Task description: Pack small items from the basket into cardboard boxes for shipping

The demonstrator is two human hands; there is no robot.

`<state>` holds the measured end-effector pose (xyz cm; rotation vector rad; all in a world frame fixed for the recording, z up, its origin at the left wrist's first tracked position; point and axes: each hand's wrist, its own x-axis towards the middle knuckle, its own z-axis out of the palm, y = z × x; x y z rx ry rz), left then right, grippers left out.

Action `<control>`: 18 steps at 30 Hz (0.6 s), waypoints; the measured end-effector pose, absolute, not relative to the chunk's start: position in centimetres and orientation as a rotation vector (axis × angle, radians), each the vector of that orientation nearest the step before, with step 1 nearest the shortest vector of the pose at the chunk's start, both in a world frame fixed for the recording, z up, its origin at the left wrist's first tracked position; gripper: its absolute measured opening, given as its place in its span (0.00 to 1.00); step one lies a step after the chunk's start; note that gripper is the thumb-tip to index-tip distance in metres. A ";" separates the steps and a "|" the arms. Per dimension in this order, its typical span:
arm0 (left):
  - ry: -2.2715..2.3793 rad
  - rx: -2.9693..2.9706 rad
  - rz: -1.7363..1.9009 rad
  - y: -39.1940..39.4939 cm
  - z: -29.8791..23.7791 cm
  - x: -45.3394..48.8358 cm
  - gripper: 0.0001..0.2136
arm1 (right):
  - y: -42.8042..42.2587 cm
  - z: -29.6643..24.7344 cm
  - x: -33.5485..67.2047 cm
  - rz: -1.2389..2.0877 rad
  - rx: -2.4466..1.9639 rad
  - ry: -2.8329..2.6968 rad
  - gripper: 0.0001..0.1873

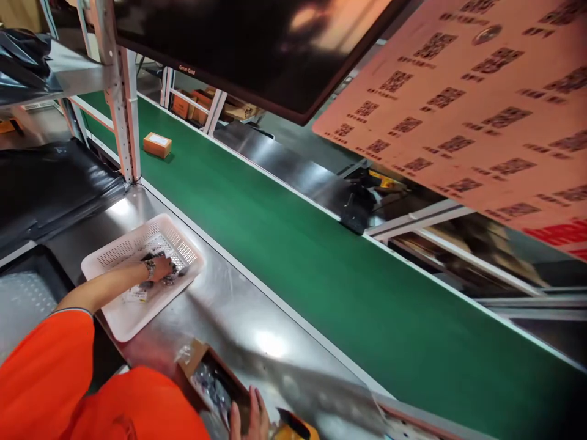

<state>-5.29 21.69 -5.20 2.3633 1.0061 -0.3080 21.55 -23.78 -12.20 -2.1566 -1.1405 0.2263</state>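
My left hand (161, 269), a watch on its wrist, reaches into a white perforated plastic basket (119, 318) on the steel worktop (229, 305). Its fingers curl over small dark packets (156, 256) lying in the basket; what they grip is too small to name. At the bottom edge my right hand (250, 418) lies with fingers pressed together against the near end of an open brown cardboard box (202, 360) that holds small dark items. Orange sleeves cover both arms.
A green conveyor belt (321, 275) runs diagonally past the worktop, carrying a small orange parcel (157, 145) far off. A dark monitor (257, 49) and a pink sheet of printed codes (481, 110) hang overhead. Black bags (46, 177) lie at left. A yellow-and-black object (296, 426) sits beside my right hand.
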 end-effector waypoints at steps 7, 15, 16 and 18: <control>1.306 2.283 0.016 21.7 -2.1 -8.7 0.16 | -23.9 -12.5 22.8 0.430 -2.136 -1.049 0.44; 1.181 2.163 0.608 16.9 3.9 -8.8 0.21 | -22.6 -13.1 22.6 0.587 -1.976 -0.931 0.47; 1.069 2.140 0.707 15.0 4.3 -7.8 0.18 | -22.3 -13.0 22.2 0.598 -1.944 -0.930 0.47; 0.840 2.079 0.855 10.5 4.4 -5.4 0.15 | -21.9 -12.7 21.7 0.632 -1.884 -0.904 0.49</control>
